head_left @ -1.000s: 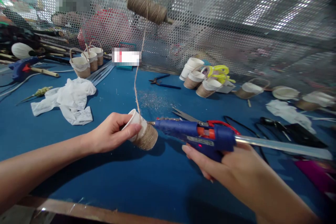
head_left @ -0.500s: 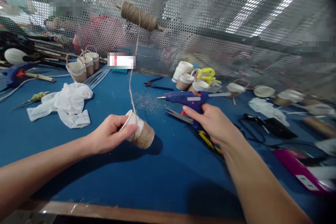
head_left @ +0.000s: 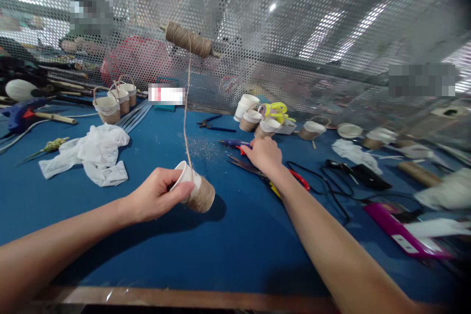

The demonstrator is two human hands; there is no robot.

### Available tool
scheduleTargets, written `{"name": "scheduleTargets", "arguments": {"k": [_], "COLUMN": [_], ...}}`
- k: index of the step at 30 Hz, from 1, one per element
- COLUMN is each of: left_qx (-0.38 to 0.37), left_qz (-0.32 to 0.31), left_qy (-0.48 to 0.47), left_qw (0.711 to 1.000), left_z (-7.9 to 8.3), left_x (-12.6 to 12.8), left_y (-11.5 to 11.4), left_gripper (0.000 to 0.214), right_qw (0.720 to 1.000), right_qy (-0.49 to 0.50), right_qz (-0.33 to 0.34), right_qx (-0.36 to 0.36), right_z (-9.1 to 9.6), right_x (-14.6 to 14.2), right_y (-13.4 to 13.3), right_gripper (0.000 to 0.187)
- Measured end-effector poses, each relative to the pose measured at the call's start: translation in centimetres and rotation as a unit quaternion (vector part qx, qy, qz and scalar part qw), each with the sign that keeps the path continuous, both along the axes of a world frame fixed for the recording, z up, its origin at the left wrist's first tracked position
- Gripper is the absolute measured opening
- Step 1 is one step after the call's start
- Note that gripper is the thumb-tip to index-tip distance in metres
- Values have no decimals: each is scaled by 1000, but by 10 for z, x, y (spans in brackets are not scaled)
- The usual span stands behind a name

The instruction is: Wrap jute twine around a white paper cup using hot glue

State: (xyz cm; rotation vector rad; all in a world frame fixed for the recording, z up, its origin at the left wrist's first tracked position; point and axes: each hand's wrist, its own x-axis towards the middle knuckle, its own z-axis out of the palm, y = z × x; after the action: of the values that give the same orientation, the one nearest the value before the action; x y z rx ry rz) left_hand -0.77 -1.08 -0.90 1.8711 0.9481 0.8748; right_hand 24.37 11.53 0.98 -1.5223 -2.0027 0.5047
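With the left hand [head_left: 156, 195] I am pinching the string-wrapped cup [head_left: 200, 195], tilted over the blue table [head_left: 206, 255]. Farther out, I am gripping the glue gun [head_left: 232, 143] with the right hand [head_left: 265, 155]. String [head_left: 186, 122] is running up to a spool [head_left: 196, 44].

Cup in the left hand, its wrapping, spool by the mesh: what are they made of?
Cup: probably paper, possibly plastic; smooth, white, matte-looking wall. Wrapping: likely jute twine; coarse brown windings. Spool: apparently the same twine, dull brown; its strand reaches the cup.
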Motion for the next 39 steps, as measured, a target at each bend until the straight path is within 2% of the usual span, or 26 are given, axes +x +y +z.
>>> {"name": "scheduleTargets", "arguments": {"k": [2,5,6,8,10,12,17,19,22,29,39], "left_qx": [-5,-10,-8,-3,-12,-47,-173,-201,-219,-195,-182], "left_qz": [-7,-16,-17,-13,-2,11,36,42,32,-4,-10], "left_qy": [-2,-7,-10,-13,-23,-50,-153,-188,-187,-163,-157], "left_qw": [1000,1000,1000,1000,1000,998,972,960,957,967,971], "left_z": [0,2,3,4,5,6,4,3,4,9,11], "left_x": [0,1,1,2,3,3,5,5,6,8,9], "left_y": [-1,-2,-2,-2,-2,-1,3,4,2,-5,-8], "left_gripper": [34,33,32,32,32,31,37,37,34,31,29], "right_qw": [999,986,965,933,922,928,952,960,967,970,971], "right_qy": [3,36,92,181,241,265,261,255,236,224,219], "right_qz": [26,136,208,256,246,221,151,116,94,92,93], "right_qx": [-21,-88,-133,-178,-175,-142,-43,-7,30,16,-23], "right_z": [10,23,26,29,30,32,39,39,36,30,23], "right_x": [-22,-61,-72,-88,-92,-89,-72,-70,-70,-71,-69], "right_y": [-16,-46,-56,-71,-81,-87,-100,-105,-109,-104,-98], "right_gripper": [25,35,35,29,23,19,16,14,13,12,14]}}
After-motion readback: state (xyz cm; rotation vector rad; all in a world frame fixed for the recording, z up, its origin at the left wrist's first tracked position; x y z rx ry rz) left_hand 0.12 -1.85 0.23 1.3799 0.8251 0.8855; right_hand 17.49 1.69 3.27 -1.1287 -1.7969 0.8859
